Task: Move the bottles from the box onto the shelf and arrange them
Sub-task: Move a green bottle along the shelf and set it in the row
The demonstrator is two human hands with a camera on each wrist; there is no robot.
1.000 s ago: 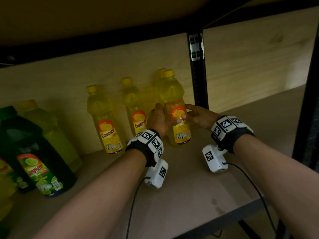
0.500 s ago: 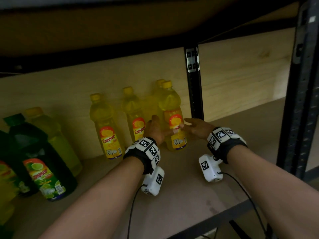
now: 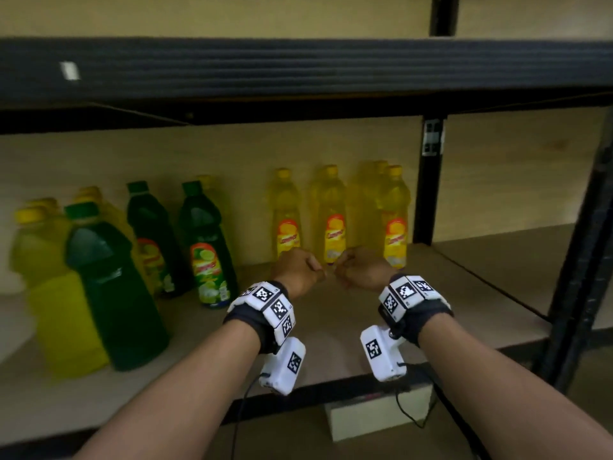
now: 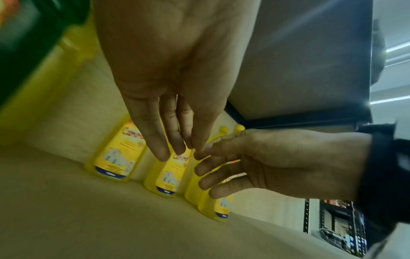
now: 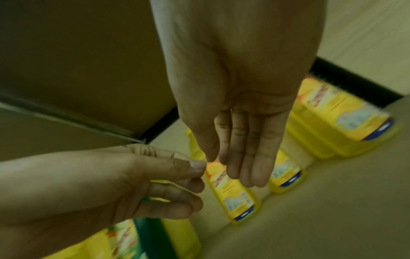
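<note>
Right now my left hand (image 3: pixel 298 272) and my right hand (image 3: pixel 361 270) hang side by side above the shelf board (image 3: pixel 331 327), in front of the row of small yellow bottles (image 3: pixel 288 215) and apart from them. Neither hand holds anything. In the wrist views my fingers (image 4: pixel 168 129) are nearly straight and lie close together, relaxed, and the two hands' fingertips come very near each other, perhaps touching; I cannot tell which.

The small yellow bottles stand upright against the back panel (image 3: pixel 199 154): one on its own, a second (image 3: pixel 331 214) just to its right, then a pair at the right end by the black upright post (image 3: pixel 428 180), one (image 3: pixel 394 214) standing in front of the other. To the left of the row stand two dark green bottles (image 3: pixel 205 244) with green caps, and nearer the front edge a bigger green bottle (image 3: pixel 109 287) with large yellow bottles (image 3: pixel 49 293) beside and behind it. All of them are upright.

Below the shelf's front edge I see a pale block (image 3: pixel 374 413) on the floor. The picture is blurred, so I cannot read the labels.
</note>
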